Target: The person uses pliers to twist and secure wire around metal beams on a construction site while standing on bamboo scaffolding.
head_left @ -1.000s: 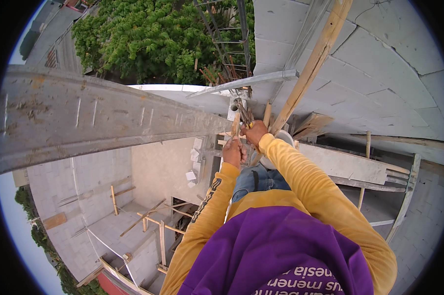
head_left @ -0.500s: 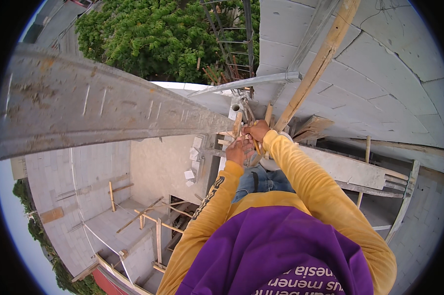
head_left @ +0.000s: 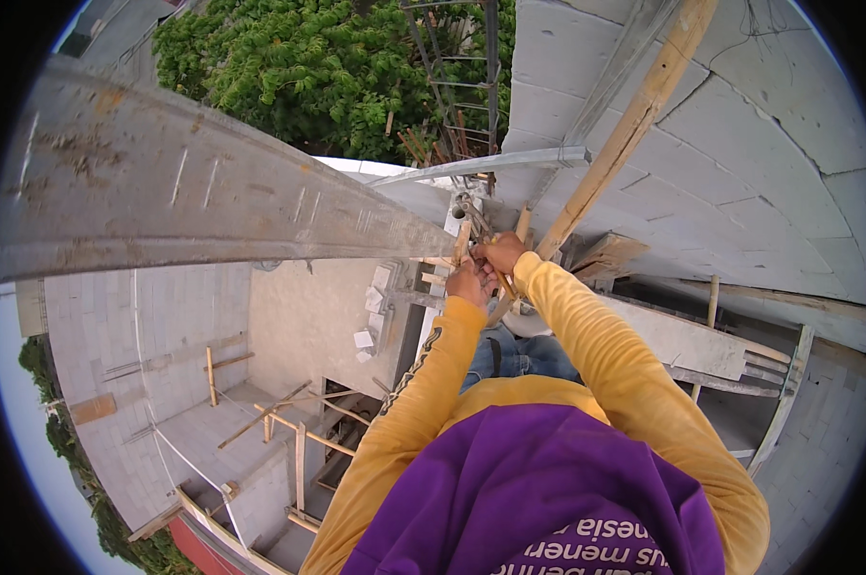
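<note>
Both my arms, in yellow sleeves, reach forward to a cluster of thin wooden strips [head_left: 463,240] and metal bars at the end of a grey concrete beam [head_left: 213,201]. My left hand [head_left: 469,284] is clenched around one strip low in the cluster. My right hand [head_left: 500,252] is closed on a strip just above it, touching the left hand. A long wooden pole [head_left: 625,134] slants up to the right from beside my right hand. What the fingers pinch inside the cluster is hidden.
A grey block wall [head_left: 740,144] rises at the right, with a metal pipe [head_left: 481,165] across its corner. A plank ledge [head_left: 682,340] lies under my right arm. Far below are block walls, timber props [head_left: 299,450] and a steel ladder frame [head_left: 452,67] by green trees.
My hands have stayed at the same cluster, shifting only slightly against each other. The view has tilted a little.
</note>
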The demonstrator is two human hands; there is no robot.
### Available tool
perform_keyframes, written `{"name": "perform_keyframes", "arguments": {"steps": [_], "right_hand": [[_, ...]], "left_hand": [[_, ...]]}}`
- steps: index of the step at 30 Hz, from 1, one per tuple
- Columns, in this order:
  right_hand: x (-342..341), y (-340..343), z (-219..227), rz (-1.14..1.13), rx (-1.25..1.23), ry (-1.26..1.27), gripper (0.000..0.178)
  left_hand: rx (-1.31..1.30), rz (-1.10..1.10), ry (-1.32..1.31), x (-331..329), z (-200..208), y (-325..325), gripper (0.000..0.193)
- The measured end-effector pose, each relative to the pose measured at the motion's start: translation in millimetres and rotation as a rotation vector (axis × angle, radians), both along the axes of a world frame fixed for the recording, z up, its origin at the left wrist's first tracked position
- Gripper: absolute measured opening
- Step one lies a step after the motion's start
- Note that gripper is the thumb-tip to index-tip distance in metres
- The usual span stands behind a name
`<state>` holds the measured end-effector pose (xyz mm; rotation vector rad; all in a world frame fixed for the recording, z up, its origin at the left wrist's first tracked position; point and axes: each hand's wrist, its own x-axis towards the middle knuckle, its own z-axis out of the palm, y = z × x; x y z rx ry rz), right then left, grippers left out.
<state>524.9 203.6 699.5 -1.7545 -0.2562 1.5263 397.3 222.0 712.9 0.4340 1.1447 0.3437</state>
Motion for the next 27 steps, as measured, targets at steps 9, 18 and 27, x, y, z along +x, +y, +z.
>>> {"name": "perform_keyframes", "arguments": {"steps": [9,18,27], "right_hand": [[8,-8,26,0.039,0.085,0.201,0.021],[5,-20,0,0.095,0.210,0.072,0.018],[-3,-20,28,0.152,0.099,-0.158,0.017]], "left_hand": [[0.079,0.038,0.040,4,7,-6,0.033],[0.096,0.023,0.008,3,0,-3,0.034],[0.005,0.074,-0.358,-21,-9,-7,0.034]]}}
